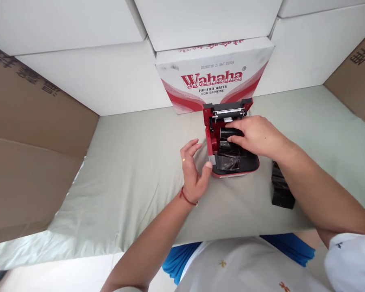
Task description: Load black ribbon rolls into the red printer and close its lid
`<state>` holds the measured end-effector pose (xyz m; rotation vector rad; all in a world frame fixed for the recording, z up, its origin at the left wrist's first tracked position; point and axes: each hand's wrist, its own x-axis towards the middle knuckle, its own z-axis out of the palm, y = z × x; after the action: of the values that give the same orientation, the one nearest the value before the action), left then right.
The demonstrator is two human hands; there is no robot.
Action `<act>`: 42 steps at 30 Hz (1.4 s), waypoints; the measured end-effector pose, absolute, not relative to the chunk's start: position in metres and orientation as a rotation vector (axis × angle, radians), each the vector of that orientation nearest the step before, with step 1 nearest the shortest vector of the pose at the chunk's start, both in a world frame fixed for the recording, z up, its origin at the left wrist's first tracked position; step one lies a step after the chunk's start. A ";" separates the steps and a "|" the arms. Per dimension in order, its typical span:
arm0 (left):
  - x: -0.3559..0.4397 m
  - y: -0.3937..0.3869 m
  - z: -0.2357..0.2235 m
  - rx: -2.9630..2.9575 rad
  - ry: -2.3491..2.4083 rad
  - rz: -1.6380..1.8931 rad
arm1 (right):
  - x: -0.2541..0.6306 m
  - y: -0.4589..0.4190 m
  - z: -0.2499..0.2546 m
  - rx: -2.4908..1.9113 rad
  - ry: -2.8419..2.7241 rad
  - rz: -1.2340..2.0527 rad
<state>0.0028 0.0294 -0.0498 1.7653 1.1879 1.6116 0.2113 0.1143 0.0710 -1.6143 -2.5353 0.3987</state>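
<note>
A red and black device (211,142) sits right of centre in the frame, on a counter (134,170) covered with pale green cloth. Its lid (228,106) stands raised toward the top of the frame, showing a dark roller and a metal strip on the inner side. In the open body is a shiny black roll (226,133), with a loose, wrinkled black sheet (229,162) lying below it toward the front edge.

The right hand (260,134) reaches in from the right, its fingers closed around the black roll, thumb on the lower side and forefinger along the upper. The left hand (193,170) is at the device's left side, fingers spread wide and curved, the thumb tip against or just beside a grey patch at the front left corner; contact is hard to tell. It wears a gold-coloured ring and a red bracelet (187,198).

At the right of the frame, partly behind the right forearm, lies a black wrapped bundle (282,190). A red and white Wahaha carton (213,79) stands behind the device, in front of white boxes (207,20). Brown cardboard (33,170) fills the left edge.
</note>
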 end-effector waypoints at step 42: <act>0.032 -0.005 -0.016 2.827 1.123 1.524 | 0.231 0.054 0.045 -0.980 -2.336 0.059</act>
<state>0.0323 -0.0047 -0.0163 2.8269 1.1230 1.5242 0.2307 0.0536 0.0451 -0.9802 -2.3359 0.0590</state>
